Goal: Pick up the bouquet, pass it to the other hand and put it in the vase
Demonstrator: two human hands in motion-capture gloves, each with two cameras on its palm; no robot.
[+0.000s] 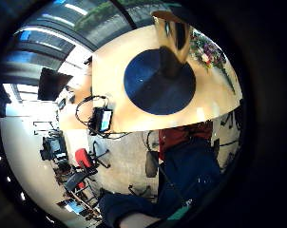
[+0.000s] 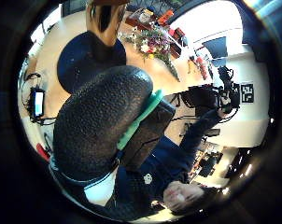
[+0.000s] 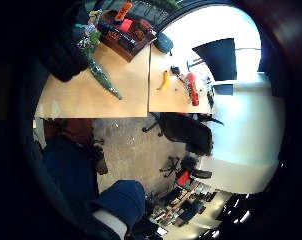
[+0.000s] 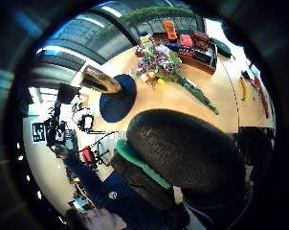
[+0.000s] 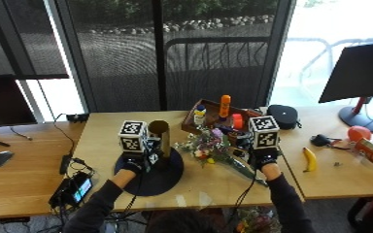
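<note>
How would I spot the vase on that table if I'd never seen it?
Look on the wooden table for the round dark blue mat by the person's left hand. The vase stands upright on it: tall, shiny and gold-brown, unlike the bouquet lying flat beside it.

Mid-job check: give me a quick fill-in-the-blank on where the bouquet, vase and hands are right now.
1. The bouquet lies on the ____, not yet lifted.
2. The vase stands upright on a round dark ____.
3. The bouquet lies between the vase and the person's ____ hand.
4. The yellow fruit right of the right hand is a ____.

Missing words: table; mat; right; banana
</note>
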